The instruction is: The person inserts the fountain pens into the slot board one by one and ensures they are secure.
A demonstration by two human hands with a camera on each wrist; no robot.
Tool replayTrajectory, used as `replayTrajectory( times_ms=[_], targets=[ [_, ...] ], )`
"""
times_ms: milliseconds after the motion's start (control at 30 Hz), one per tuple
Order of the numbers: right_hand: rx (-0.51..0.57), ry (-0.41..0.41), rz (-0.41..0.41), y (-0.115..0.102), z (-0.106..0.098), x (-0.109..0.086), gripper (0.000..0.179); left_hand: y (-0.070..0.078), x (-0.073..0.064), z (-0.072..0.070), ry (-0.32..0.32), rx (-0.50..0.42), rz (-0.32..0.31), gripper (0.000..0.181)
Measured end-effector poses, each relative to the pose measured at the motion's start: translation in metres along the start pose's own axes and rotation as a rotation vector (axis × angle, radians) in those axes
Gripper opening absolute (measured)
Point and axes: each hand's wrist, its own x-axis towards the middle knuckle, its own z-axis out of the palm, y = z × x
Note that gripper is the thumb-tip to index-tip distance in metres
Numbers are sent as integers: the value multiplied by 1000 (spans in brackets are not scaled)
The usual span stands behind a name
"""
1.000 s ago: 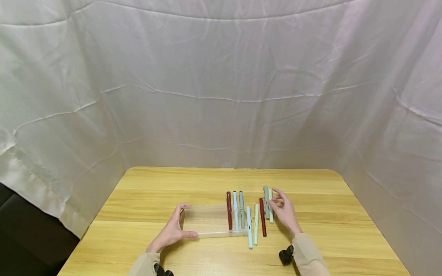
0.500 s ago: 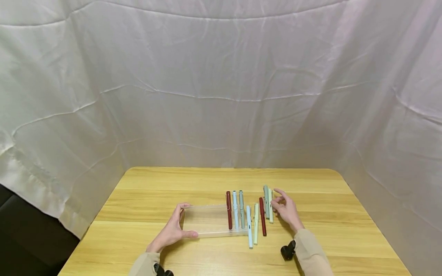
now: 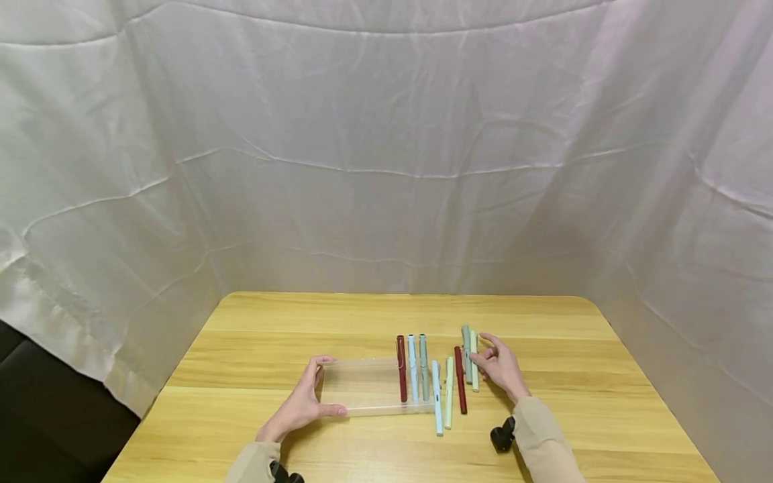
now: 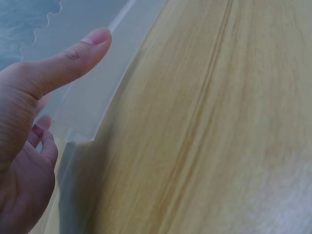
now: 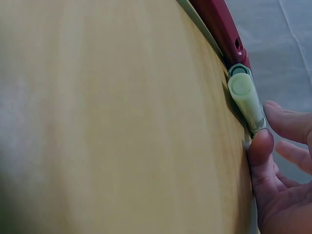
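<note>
My left hand (image 3: pixel 300 397) grips the left end of a clear plastic pen rack (image 3: pixel 362 386), thumb on the near edge and fingers at the far one. The left wrist view shows the rack's scalloped edge (image 4: pixel 35 36). On its right end lie a dark red pen (image 3: pixel 401 369), a light blue pen (image 3: pixel 413 369) and a grey-blue pen (image 3: pixel 424 369). My right hand (image 3: pixel 501 369) is at the right side of a pale green pen (image 3: pixel 474 362). In the right wrist view the thumb (image 5: pixel 262 146) touches or nearly touches this pen (image 5: pixel 243 90), with the index finger apart above.
Between rack and right hand lie another light blue pen (image 3: pixel 437 399), a second pale green pen (image 3: pixel 448 392), another dark red pen (image 3: pixel 460 380) and a grey-green pen (image 3: pixel 466 355). The wooden table (image 3: pixel 386 449) meets pale curtains (image 3: pixel 386 221) behind and at the sides.
My right hand draws slightly right from the pale green pen, then comes back a little towards it. The left hand, rack and pens stay in place.
</note>
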Motion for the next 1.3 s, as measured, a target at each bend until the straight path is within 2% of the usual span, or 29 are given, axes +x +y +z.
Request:
replayTrajectory(
  times_ms=[533,833,1067,1300],
  targets=[
    [-41,-13,-1,0,-2,0,66,0,1,1,7,4,-9,100],
    [-94,-30,-4,0,-4,2,73,-1,0,0,1,0,22,99],
    [-142,-53,31,-6,-4,2,71,-2,0,1,4,7,15,98],
    [-165,-49,10,-7,-4,2,67,-1,0,0,-1,1,11,99]
  ],
)
